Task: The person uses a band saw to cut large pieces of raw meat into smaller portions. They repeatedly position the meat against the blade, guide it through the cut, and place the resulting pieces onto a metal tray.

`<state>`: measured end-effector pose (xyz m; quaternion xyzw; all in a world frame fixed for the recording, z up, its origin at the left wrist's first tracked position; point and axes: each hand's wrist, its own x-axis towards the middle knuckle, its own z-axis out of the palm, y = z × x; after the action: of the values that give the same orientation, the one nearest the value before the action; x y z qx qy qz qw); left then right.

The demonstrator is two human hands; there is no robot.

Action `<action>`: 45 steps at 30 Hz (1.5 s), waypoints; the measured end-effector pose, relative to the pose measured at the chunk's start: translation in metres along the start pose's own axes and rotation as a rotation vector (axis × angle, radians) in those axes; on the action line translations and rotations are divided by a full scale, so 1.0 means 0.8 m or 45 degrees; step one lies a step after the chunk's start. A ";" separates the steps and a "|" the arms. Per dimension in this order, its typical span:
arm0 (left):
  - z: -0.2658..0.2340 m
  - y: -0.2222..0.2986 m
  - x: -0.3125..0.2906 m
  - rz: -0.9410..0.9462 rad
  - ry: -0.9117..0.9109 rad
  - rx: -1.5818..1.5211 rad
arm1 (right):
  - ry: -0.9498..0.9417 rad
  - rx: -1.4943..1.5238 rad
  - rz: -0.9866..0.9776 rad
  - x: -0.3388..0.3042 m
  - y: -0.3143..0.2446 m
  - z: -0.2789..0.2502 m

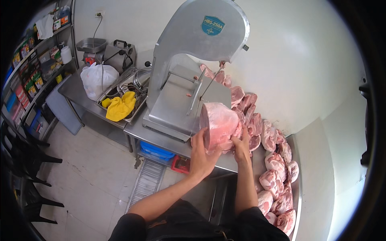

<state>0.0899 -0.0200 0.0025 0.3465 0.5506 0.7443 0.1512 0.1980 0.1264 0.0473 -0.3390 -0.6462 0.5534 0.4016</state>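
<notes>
Both my hands grip one large piece of raw meat [222, 122], pale pink with skin and a flat cut face on its left. My left hand [203, 154] supports its lower left side, fingers partly hidden behind it. At its right side, my right hand [241, 145] is closed around the edge, thumb on the front. The piece is at the front of a grey metal bandsaw [173, 100], just nearer to me than its thin upright blade [211, 83]. Small meat scraps lie on the saw's table.
Cut meat slices [248, 105] lie right of the saw. Several large meat pieces [275, 164] fill the steel counter along the right wall. To the left are a tray with a yellow cloth [122, 106], a white plastic bag [97, 80], shelves [38, 52] and black chairs [34, 156].
</notes>
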 end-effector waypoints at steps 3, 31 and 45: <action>0.026 -0.010 -0.019 -0.241 -0.077 -0.491 | -0.049 -0.349 -0.202 0.015 -0.020 -0.029; -0.061 -0.012 -0.032 0.280 -0.117 0.154 | 0.089 -1.061 -0.621 0.010 0.005 0.038; -0.476 -0.280 -0.496 -1.450 -0.125 1.145 | 0.004 -1.038 -0.692 0.046 -0.004 0.031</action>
<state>0.0785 -0.4553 -0.4017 0.0678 0.8908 0.2354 0.3827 0.1593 0.1476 0.0539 -0.2885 -0.8747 0.1299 0.3671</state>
